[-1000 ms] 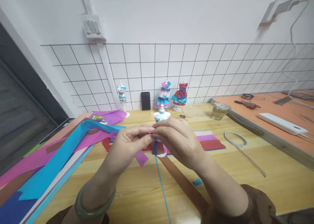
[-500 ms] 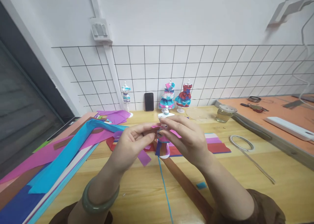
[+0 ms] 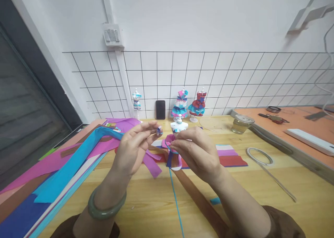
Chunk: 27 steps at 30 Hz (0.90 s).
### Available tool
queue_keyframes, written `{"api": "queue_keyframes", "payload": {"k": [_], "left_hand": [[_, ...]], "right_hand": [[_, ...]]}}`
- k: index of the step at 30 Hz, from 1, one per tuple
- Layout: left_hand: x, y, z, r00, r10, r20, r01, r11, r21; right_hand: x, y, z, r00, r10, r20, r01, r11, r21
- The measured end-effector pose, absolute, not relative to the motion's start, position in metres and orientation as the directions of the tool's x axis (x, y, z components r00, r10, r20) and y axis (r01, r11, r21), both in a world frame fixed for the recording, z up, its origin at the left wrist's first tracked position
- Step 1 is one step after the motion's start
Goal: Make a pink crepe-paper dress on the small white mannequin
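Observation:
Between the fingertips of my left hand [image 3: 133, 146] is a small purple and white piece [image 3: 159, 130]. My right hand [image 3: 200, 153] pinches the side of a pink ruffled paper skirt [image 3: 169, 141] on a small white dress form [image 3: 179, 126], which stands upright at the middle of the table. Brown, blue and pink strips hang below the skirt over the form's round white base [image 3: 176, 168]. My right fingers hide part of the skirt.
Behind stand three decorated dress forms, one in red [image 3: 200, 102], and a black phone [image 3: 160, 109]. Coloured paper strips [image 3: 75, 168] lie left. On the right are a glass jar [image 3: 241, 124], a tape roll [image 3: 259, 156] and an orange surface [image 3: 308, 126].
My hands have moved apart. The left has drawn away to the left with the small piece, and the form's white top now shows between them. The view has shifted slightly.

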<state>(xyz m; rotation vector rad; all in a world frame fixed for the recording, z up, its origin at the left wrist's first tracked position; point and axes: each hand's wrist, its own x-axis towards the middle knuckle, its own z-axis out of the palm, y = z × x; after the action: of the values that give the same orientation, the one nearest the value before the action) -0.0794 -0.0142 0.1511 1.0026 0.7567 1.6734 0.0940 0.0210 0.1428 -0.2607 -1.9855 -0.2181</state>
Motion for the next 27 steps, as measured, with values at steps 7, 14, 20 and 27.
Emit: {"api": "queue_keyframes", "payload": {"k": [7, 14, 20, 27], "left_hand": [[-0.076, -0.02, 0.153, 0.004, 0.964, 0.267, -0.431, -0.24, 0.87], [-0.068, -0.028, 0.148, -0.034, 0.914, 0.403, -0.192, -0.402, 0.895], [-0.071, -0.026, 0.149, -0.038, 0.898, 0.439, -0.179, -0.438, 0.881], [-0.078, -0.014, 0.151, -0.218, 0.903, 0.369, -0.289, -0.421, 0.86]], "right_hand": [[0.09, 0.025, 0.142, -0.379, 0.206, 0.902, 0.314, 0.946, -0.084], [0.09, 0.027, 0.141, -0.433, 0.237, 0.87, 0.347, 0.934, -0.082], [0.093, 0.026, 0.144, -0.458, 0.239, 0.856, 0.339, 0.937, -0.081], [0.089, 0.03, 0.14, -0.499, 0.177, 0.848, 0.281, 0.959, -0.035]]}}
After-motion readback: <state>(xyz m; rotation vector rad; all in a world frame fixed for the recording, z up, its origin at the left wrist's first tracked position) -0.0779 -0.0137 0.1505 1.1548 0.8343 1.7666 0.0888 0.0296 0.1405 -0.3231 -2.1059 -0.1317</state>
